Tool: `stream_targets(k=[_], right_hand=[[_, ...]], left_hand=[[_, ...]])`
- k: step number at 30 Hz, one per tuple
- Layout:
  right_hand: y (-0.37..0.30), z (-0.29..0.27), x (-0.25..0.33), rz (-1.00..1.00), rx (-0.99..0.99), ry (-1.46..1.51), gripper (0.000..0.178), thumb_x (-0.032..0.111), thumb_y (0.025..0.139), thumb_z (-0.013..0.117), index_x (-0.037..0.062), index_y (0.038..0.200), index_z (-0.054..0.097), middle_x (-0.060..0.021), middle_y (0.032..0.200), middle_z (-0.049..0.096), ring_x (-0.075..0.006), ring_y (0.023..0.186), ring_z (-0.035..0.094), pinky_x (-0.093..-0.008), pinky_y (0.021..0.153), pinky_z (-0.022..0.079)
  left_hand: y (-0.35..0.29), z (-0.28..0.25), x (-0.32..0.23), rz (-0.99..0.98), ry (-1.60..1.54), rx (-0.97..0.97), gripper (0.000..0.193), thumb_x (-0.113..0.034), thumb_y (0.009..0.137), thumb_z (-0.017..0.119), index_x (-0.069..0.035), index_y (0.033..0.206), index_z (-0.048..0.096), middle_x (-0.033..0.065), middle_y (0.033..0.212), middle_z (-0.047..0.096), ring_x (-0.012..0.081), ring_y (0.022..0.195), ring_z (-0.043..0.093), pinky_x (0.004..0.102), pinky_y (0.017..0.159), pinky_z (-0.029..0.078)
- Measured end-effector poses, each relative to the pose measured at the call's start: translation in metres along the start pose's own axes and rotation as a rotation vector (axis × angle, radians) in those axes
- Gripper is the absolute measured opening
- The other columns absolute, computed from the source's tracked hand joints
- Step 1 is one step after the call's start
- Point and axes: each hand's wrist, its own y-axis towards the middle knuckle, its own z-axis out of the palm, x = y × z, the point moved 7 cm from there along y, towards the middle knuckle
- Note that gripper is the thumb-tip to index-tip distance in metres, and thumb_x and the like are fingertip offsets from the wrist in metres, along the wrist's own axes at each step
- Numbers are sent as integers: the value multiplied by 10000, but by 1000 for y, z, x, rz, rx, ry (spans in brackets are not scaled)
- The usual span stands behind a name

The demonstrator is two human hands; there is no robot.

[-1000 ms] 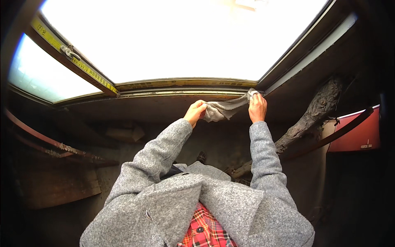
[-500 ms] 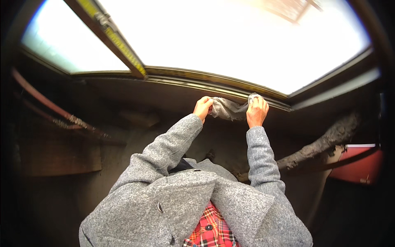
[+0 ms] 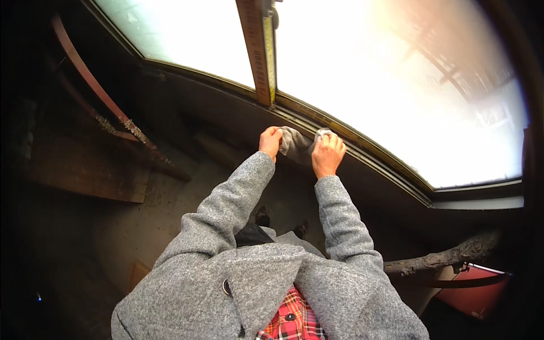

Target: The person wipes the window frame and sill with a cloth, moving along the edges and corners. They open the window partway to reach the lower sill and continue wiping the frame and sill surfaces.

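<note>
head: left hand and right hand outstretched, gripping cloth.

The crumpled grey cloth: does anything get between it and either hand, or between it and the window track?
Nothing visible does. The left hand and right hand both grip the crumpled grey cloth directly, and no object shows between it and the long metal window track.

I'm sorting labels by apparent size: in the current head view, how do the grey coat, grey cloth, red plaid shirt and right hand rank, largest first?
1. Grey coat
2. Red plaid shirt, the part showing
3. Grey cloth and right hand: too alike to rank
</note>
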Motion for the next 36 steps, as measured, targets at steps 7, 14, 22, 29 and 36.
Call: stream_targets(k=[7, 14, 22, 29, 36], right_hand=[[30, 44, 85, -22, 28, 91, 201, 221, 852, 574, 50, 933, 642, -83, 1021, 560, -265, 999, 492, -416, 885, 339], [43, 69, 113, 134, 98, 154, 209, 208, 884, 537, 29, 930, 636, -91, 1029, 559, -279, 1018, 498, -445, 893, 334], [51, 86, 123, 188, 106, 172, 247, 242, 890, 536, 26, 939, 644, -93, 1027, 551, -297, 1006, 488, -457, 868, 348], [52, 78, 134, 31, 94, 491, 208, 208, 891, 527, 44, 953, 638, -107, 1011, 549, -310, 962, 505, -457, 833, 357], [-15, 57, 163, -73, 272, 676, 228, 212, 892, 533, -3, 859, 602, -172, 954, 552, -362, 904, 519, -436, 776, 415]], left_hand=[[45, -66, -43, 16, -161, -318, 144, -81, 859, 597, 11, 956, 650, 34, 809, 647, 124, 695, 588, 271, 620, 465], [56, -54, -65, 47, 96, -453, 211, -60, 809, 653, 63, 980, 671, 93, 881, 679, 163, 756, 610, 302, 696, 477], [57, -44, -68, 21, 221, -391, 183, -52, 805, 636, 70, 931, 689, 87, 845, 689, 147, 749, 615, 316, 686, 485], [69, -46, -50, 78, -120, -148, 200, -59, 876, 587, 73, 1017, 637, 95, 939, 666, 152, 779, 620, 284, 692, 498], [-35, -173, -46, 6, -70, -96, 164, -158, 900, 575, -68, 1020, 641, 9, 847, 642, 113, 724, 588, 281, 682, 497]])
